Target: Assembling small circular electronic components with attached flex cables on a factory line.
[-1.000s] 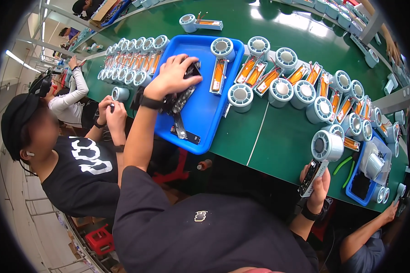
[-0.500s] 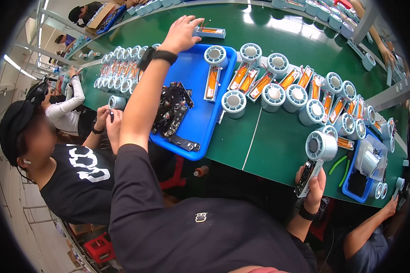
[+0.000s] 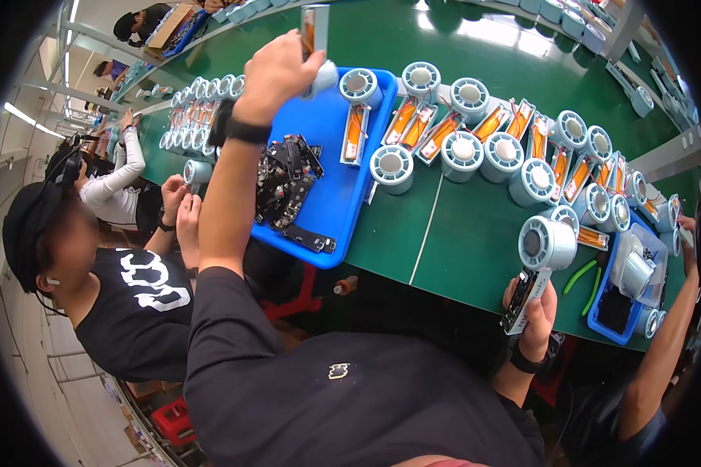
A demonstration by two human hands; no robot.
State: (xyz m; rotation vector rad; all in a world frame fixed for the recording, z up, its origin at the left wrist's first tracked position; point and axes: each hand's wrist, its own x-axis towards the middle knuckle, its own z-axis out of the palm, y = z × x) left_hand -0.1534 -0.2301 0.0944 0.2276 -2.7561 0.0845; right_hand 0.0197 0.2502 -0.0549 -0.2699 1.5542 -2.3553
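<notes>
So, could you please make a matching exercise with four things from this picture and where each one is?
1. left hand
2. right hand
3. black circuit boards
4. green cutters

a. lying in the big blue tray
b. on the table beside the small blue tray
c. raised, holding a fan part
d. at the table edge, holding a fan

Pairs: 1-c, 2-d, 3-a, 4-b

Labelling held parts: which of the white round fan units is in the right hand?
The one at the table's near edge, lifted by its handle in the right hand, apart from the row; the others lie on the green table.
</notes>
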